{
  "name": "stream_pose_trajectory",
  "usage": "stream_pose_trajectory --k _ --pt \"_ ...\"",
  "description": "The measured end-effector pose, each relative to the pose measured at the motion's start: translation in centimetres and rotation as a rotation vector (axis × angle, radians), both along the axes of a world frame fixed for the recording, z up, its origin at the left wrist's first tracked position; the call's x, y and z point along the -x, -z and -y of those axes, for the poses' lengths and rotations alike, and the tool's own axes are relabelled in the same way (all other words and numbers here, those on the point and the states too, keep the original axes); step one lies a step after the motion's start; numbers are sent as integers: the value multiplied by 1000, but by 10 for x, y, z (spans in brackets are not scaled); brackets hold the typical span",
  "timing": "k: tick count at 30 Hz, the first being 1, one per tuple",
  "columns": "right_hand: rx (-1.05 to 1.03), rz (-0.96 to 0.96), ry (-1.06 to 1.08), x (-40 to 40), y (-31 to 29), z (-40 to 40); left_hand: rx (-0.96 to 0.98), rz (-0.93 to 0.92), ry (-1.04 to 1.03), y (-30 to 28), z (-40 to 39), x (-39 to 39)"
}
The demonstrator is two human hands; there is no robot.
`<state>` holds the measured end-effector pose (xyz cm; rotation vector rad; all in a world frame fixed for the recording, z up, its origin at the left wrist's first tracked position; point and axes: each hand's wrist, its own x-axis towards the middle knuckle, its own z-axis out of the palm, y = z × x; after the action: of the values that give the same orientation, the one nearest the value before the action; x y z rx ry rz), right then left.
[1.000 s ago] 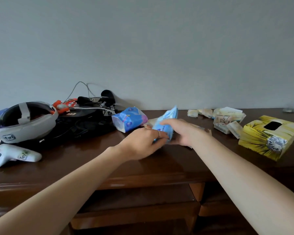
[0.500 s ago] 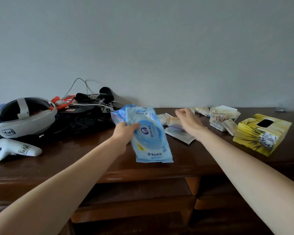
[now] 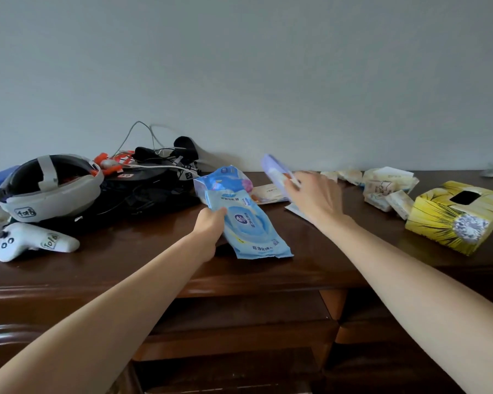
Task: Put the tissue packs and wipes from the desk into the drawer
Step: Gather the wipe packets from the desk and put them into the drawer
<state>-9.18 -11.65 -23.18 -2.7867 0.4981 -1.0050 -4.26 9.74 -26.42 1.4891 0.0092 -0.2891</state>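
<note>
Left hand [image 3: 209,223]: grips the blue wipes pack [image 3: 249,223] by its edge, just above the worktop [image 3: 125,260].
Right hand [image 3: 313,194]: pinches a purple tissue pack [image 3: 276,173], raised and tilted.
Small tissue packs [image 3: 387,187]: on the worktop, further right.
Risk: the edge grip looks loose; the wipes could slip.
Drawer: which one, unclear.
</note>
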Motion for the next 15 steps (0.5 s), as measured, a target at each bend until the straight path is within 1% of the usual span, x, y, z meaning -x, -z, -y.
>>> stream_pose_trajectory --k 1,3,4,5,6,7,11,13,15 --pt "-89 -77 -166 -2 -4 -21 51 -9 23 -2 1 2" --pt "-372 -291 -500 -7 -11 -52 135 -44 70 -6 -1 4" --pt "-547 -339 -585 -10 -15 -56 165 -59 96 -9 -4 4" --pt "-727 -342 -624 -11 -20 -53 182 -63 118 -10 -8 3" --pt "-851 -327 -639 -12 -22 -46 193 -52 135 -11 -12 1" --pt "-890 -323 -637 -15 -22 -39 207 -38 145 -12 -16 0" --pt "-690 -386 -562 -34 -8 -29 248 -28 199 -14 -23 -3" --pt "-542 -391 -421 -53 0 -32 239 -83 242 -17 -23 -3" --pt "-341 -464 -241 -68 6 -30 149 -116 205 -18 -23 -4"
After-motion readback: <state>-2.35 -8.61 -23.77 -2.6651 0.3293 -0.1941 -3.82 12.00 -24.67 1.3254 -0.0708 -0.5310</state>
